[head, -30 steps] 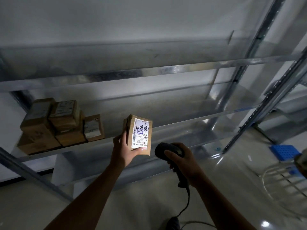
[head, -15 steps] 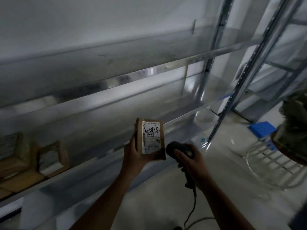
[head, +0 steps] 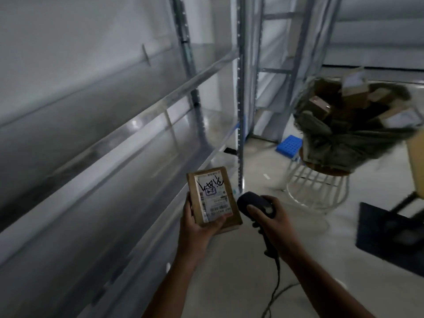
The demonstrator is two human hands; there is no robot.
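My left hand (head: 198,228) holds a small brown cardboard parcel (head: 212,193) upright from below, thumb across its lower front. Its white shipping label with black handwriting faces me. Just to its right, my right hand (head: 273,226) grips a black corded barcode scanner (head: 254,206), whose head sits close beside the parcel's lower right edge. The scanner's cable (head: 275,285) hangs down toward the floor.
Bare metal shelving (head: 114,138) runs along the left, ending at an upright post (head: 240,111). A sack full of parcels (head: 351,125) rests on a white wire stool (head: 317,189) at right. A blue crate (head: 289,146) lies on the floor; a dark mat (head: 390,232) lies at far right.
The view has swung right: the stacked boxes on the shelf have left the frame and the sack of parcels has come in. Both hands keep their holds, parcel and scanner staying close together.
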